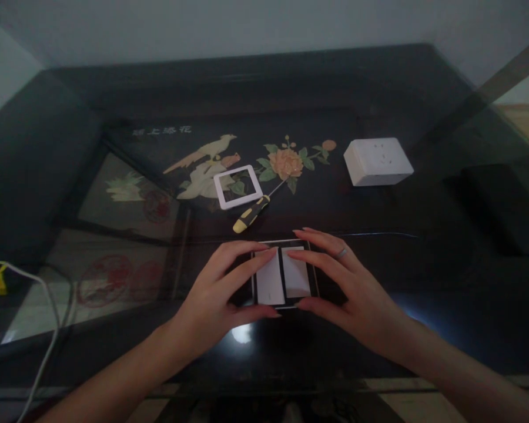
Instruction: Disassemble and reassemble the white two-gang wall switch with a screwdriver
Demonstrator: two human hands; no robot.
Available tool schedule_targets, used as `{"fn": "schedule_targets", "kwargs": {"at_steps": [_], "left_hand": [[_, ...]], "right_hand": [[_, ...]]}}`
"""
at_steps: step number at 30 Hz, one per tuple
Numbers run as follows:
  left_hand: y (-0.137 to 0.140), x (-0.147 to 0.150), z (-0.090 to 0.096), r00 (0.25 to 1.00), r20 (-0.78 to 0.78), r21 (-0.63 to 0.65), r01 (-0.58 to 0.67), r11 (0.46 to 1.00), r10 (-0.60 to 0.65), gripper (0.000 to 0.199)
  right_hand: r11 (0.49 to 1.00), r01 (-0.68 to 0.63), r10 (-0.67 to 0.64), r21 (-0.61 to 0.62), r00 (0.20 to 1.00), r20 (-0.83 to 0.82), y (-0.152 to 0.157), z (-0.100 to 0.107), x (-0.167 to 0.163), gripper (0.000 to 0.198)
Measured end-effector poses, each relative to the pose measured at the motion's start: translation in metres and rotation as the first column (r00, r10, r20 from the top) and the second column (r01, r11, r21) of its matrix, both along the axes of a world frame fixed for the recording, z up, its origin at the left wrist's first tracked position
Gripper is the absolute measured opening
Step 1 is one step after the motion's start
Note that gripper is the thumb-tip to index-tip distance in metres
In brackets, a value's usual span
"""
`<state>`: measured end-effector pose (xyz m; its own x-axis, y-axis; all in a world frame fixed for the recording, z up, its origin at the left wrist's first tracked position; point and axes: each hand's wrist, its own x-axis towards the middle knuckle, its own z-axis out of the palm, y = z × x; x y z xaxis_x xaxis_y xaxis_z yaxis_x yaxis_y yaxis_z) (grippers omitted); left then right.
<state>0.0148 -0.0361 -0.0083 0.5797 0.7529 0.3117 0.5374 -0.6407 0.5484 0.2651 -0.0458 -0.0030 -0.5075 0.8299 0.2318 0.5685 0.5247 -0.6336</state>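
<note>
A double-rocker wall switch [271,282] lies near the front of the dark glossy table, two white rockers side by side in a dark surround. My left hand [229,285] grips its left side, with fingertips on the far edge and left rocker and the thumb at the near edge. From the right, my right hand [348,282] holds it the same way, one fingertip resting on the right rocker; a ring is on one finger. Beyond the hands lie a white square switch frame [220,194] and a yellow-and-black screwdriver [252,214], its shaft pointing away to the right.
A stack of white socket plates or a socket box [379,161] stands at the right. A white cable [48,294] with a yellow tag [0,280] runs along the left edge. The table [247,82] shows a bird-and-flower picture and reflections; a wall is behind it.
</note>
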Motion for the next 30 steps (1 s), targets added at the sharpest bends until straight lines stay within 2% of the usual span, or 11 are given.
{"fn": "schedule_targets", "kwargs": {"at_steps": [6, 17, 27, 30], "left_hand": [[0.002, 0.006, -0.001, 1.000, 0.003, 0.012, 0.014, 1.000, -0.014, 0.057], [-0.006, 0.016, 0.006, 0.992, 0.054, -0.238, -0.100, 0.966, 0.116, 0.058], [-0.009, 0.020, 0.005, 0.984, 0.095, -0.292, -0.116, 0.949, 0.149, 0.056], [-0.008, 0.020, 0.004, 0.977, 0.144, -0.320, -0.106, 0.941, 0.159, 0.049]], "right_hand": [[0.999, -0.011, 0.011, -0.034, 1.000, 0.018, -0.002, -0.001, -0.002, 0.044], [0.997, 0.002, -0.002, -0.075, 1.000, 0.006, -0.002, 0.000, -0.001, 0.042], [0.998, 0.005, -0.005, -0.059, 1.000, 0.011, -0.002, 0.000, -0.001, 0.039], [0.998, 0.000, 0.000, -0.058, 1.000, 0.013, -0.001, 0.000, -0.002, 0.038]]}}
